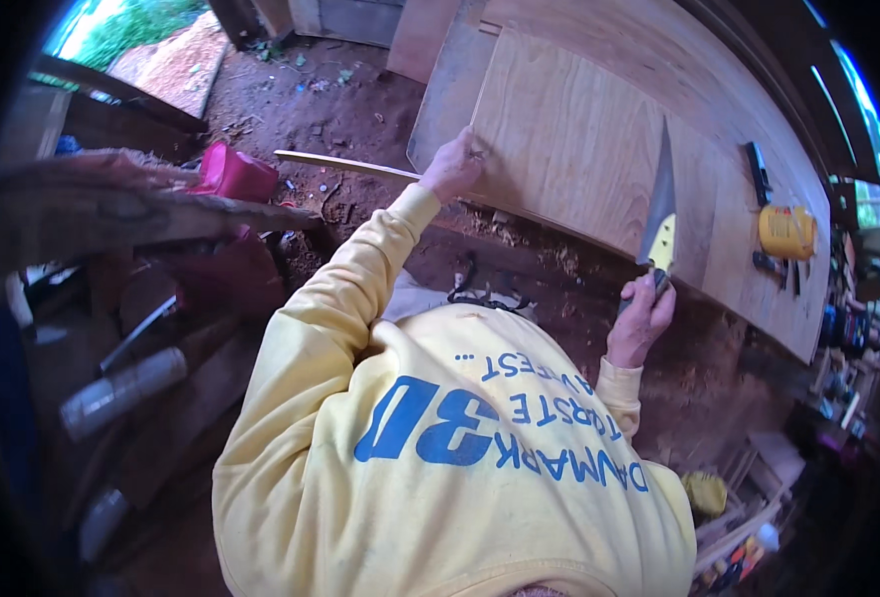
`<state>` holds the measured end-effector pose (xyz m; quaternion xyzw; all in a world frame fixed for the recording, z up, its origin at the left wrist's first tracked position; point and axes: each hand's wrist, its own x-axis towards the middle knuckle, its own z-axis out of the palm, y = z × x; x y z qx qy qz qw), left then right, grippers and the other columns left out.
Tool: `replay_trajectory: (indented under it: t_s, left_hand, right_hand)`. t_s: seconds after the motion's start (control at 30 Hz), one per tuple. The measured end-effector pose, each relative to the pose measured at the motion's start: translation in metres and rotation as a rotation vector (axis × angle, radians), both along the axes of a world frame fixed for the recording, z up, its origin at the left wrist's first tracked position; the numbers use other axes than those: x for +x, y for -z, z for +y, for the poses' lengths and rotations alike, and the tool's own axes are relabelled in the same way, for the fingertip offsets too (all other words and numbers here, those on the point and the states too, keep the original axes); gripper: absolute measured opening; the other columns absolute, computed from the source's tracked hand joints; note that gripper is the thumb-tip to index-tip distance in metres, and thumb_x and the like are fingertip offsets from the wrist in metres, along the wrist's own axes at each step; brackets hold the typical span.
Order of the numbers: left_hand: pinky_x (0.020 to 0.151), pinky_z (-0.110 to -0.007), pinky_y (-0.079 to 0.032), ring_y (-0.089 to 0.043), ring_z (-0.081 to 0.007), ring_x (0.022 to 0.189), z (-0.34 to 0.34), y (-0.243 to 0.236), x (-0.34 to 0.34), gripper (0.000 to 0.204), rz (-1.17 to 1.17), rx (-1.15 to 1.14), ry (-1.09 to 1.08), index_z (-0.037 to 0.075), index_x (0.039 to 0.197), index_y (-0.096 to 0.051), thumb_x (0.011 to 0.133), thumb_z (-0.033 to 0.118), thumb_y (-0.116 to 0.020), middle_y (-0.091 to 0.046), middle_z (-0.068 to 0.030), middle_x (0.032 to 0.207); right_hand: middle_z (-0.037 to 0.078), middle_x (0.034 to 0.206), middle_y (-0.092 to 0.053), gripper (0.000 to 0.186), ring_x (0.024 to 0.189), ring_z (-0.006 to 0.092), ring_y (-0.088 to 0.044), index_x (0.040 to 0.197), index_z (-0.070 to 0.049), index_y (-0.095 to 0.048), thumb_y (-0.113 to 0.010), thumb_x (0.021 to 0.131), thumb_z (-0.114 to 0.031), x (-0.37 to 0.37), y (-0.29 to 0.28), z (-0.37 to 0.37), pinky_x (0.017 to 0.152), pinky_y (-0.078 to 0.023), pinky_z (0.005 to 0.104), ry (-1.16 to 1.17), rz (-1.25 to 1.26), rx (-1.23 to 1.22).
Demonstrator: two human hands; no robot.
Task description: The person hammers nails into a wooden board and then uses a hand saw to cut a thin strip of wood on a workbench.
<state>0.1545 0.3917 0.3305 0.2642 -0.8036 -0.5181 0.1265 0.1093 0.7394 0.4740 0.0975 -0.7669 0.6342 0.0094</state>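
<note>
My right hand is wrapped round the dark handle of a handsaw. The saw's blade points away from me, over a light plywood sheet in front of me. At the near left corner of that sheet, my left hand is closed on a thin wooden strip, whose free end sticks out to the left past the sheet. The fingers of the left hand partly hide where strip and sheet meet.
On the right of the work surface are a yellow container and a dark-handled tool. A rough timber beam and a pink-red bag are at the left. Cluttered shelves stand at far right.
</note>
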Motion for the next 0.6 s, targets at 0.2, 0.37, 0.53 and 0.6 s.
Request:
replay_trajectory:
  t_s: [0.2,0.37,0.53,0.6]
  left_hand:
    - [0.082,-0.046,-0.049,-0.064,-0.0442,0.093,-0.008,-0.010,0.010,0.024,0.038,0.217,0.081,-0.002,0.105,-0.054,0.094,0.019,-0.062,-0.065,-0.0271,0.097]
    - [0.076,-0.030,-0.046,-0.053,-0.0123,0.085,-0.024,-0.042,0.019,0.028,-0.024,0.489,0.182,-0.001,0.119,-0.061,0.099,0.018,-0.061,-0.061,-0.0035,0.091]
    - [0.079,-0.024,-0.049,-0.059,-0.0091,0.090,-0.031,-0.031,0.036,0.044,-0.053,0.702,0.106,-0.007,0.135,-0.057,0.101,0.021,-0.063,-0.067,-0.0041,0.101]
    - [0.081,-0.024,-0.050,-0.061,-0.0092,0.093,-0.043,-0.040,0.043,0.043,0.033,0.748,0.034,-0.006,0.135,-0.058,0.101,0.021,-0.064,-0.068,-0.0056,0.104]
  right_hand:
    - [0.002,0.079,-0.054,0.020,0.070,0.0098,-0.051,0.106,-0.001,-0.053,-0.056,0.104,-0.021,0.059,-0.023,-0.070,0.066,-0.044,0.0277,0.036,-0.023,0.091]
    - [0.003,0.078,-0.056,0.020,0.070,0.0098,-0.052,0.103,-0.001,-0.052,-0.056,0.104,-0.021,0.082,-0.020,-0.090,0.067,-0.045,0.0273,0.029,-0.085,0.051]
    - [0.004,0.078,-0.057,0.023,0.071,0.0098,-0.053,0.107,-0.001,-0.052,-0.056,0.104,-0.023,0.089,-0.019,-0.108,0.067,-0.045,0.0265,-0.036,-0.127,0.041]
    - [0.003,0.080,-0.057,0.024,0.071,0.0099,-0.053,0.111,-0.001,-0.052,-0.055,0.105,-0.024,0.091,-0.018,-0.113,0.067,-0.045,0.0263,-0.073,-0.125,-0.018]
